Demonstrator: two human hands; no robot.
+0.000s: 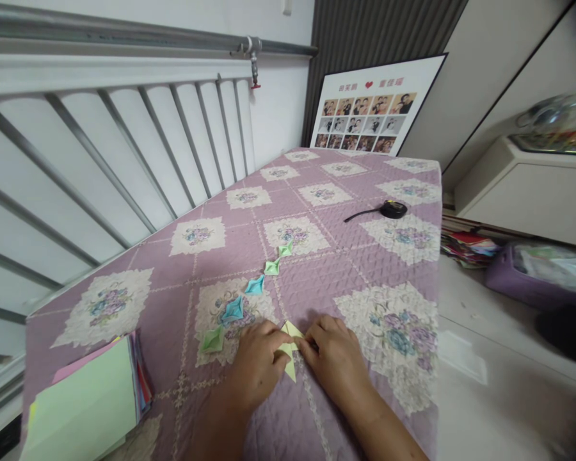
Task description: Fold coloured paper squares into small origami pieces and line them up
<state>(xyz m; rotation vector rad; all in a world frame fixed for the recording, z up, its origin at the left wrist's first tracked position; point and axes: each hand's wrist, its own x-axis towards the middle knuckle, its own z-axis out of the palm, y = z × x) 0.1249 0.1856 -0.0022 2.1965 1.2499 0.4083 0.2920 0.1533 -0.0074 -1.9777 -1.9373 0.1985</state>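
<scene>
A small piece of pale yellow folded paper lies on the quilted purple cloth, close in front of me. My left hand grips its left side, thumb and fingers pressed against it. From the other side my right hand pinches the paper's right edge, fingers curled. Parts of the paper are hidden under both hands. Beyond my left hand runs a slanting row of small folded paper boats: a green one, a blue one, another blue one and two more green ones farther off.
A stack of coloured paper sheets sits at the near left. Toward the far right of the cloth lies a black object with a strap. A radiator borders the left side; a photo board leans at the back. A purple bin stands on the right.
</scene>
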